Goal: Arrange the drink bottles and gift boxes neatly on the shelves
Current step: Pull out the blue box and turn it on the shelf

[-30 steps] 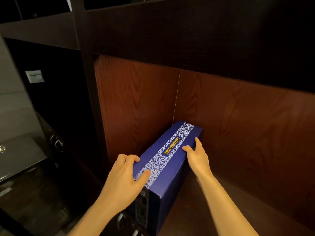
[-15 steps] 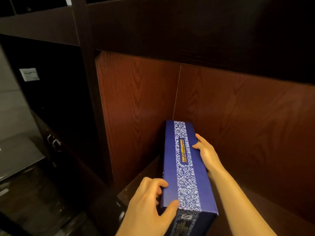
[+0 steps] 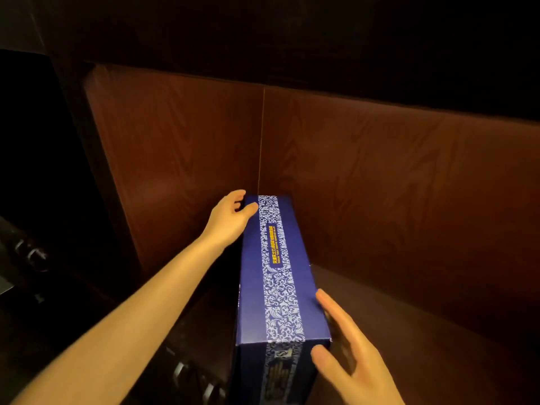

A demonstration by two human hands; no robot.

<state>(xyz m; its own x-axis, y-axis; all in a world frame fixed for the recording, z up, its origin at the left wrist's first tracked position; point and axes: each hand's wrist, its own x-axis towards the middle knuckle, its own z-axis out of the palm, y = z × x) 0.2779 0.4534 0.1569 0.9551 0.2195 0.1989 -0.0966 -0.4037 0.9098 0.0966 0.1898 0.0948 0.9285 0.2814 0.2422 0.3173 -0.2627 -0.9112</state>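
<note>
Two bare hands are at one long blue gift box (image 3: 277,287), which we find in the lower middle of the frame. It lies lengthwise on the dark shelf board (image 3: 409,331) with its far end pushed toward the corner where the reddish wooden side panel (image 3: 175,171) meets the back panel (image 3: 380,185). We cannot tell whether that end touches the wood. A white band with a blue scroll pattern runs down the top of the box, with a line of yellow lettering too small for us to read.

The left hand (image 3: 229,219), just above the centre of the frame, grips the box's far left corner. Its thumb lies on the top face and its fingers curl round the edge beyond it. The forearm reaches in from the lower left.

The right hand (image 3: 353,358), at the lower right, is spread with its fingers straight and apart. We see the thumb tip against the near end face by the right corner, and the fingers run along the box's right side, holding nothing.

In the dim left and bottom of the frame we make out a few metal handles (image 3: 187,372), blurred.
</note>
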